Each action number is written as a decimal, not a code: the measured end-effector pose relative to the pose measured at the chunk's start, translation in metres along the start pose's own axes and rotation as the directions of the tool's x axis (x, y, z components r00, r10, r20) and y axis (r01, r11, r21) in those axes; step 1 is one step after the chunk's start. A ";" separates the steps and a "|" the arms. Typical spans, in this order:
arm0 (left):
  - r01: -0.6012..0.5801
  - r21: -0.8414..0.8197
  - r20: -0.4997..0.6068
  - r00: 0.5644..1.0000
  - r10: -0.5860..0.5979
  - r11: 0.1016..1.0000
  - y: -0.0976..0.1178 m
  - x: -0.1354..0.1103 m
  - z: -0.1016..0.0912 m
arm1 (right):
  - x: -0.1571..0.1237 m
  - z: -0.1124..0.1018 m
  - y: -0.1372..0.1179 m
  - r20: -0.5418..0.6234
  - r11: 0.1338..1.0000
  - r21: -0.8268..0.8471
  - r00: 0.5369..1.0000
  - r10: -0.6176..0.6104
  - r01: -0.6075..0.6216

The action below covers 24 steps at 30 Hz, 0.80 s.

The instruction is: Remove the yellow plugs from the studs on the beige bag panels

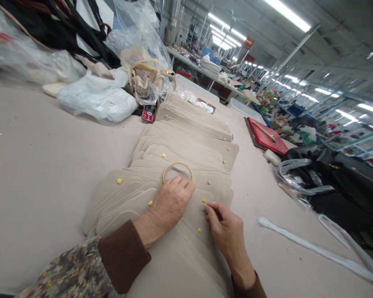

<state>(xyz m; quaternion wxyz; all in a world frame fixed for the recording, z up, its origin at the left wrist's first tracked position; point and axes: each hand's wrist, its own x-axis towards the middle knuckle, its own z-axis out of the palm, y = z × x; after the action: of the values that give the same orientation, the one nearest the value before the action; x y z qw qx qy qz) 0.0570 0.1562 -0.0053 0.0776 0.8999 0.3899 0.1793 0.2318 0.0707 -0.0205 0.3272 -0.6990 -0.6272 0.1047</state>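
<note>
A long row of overlapping beige leather flaps (186, 140) lies fanned out along the table, some with small brass studs and small yellow bits (119, 181) on them. My left hand (170, 200) rests knuckles-up on the nearest flaps, fingers curled, touching a tape roll ring (178, 170) that lies on the stack. Just to its right, my right hand (225, 229) presses its fingertips together in a pinch on a flap, beside a yellow bit (204, 201). What the pinch holds is too small to make out.
Plastic bags (98, 101), black straps and a beige bag handle (149, 72) pile up at the far left. A red board (265, 136), black bags (338, 182) and clear plastic strips (313, 246) lie to the right. Other workbenches stretch away behind.
</note>
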 end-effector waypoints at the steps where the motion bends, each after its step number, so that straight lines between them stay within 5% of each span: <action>1: -0.002 0.001 0.001 1.000 0.002 1.000 0.000 0.000 0.000 | -0.001 0.001 -0.001 -0.010 0.998 -0.045 0.999 -0.052 0.051; 10: 0.002 0.002 0.007 1.000 -0.002 1.000 0.000 0.000 0.001 | 0.019 0.008 -0.010 0.046 0.960 -0.249 0.992 -0.116 0.124; 19: 0.031 0.011 -0.024 0.999 -0.031 0.999 0.000 0.002 0.003 | 0.000 -0.015 -0.019 0.365 0.896 -0.421 0.931 0.023 0.143; 22: 0.010 0.006 -0.069 0.998 -0.010 1.000 -0.001 0.001 0.006 | -0.015 -0.020 -0.016 0.424 0.924 -0.368 0.903 0.068 0.103; 24: -0.063 -0.043 -0.126 0.990 0.057 0.997 -0.003 -0.001 0.008 | -0.020 -0.023 -0.013 0.376 0.968 -0.247 0.925 0.048 0.050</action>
<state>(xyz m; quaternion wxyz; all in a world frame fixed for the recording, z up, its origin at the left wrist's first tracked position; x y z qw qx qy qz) 0.0572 0.1574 -0.0139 0.0688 0.8962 0.3624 0.2467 0.2304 0.0441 -0.0005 0.1083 -0.7010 -0.6871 0.1572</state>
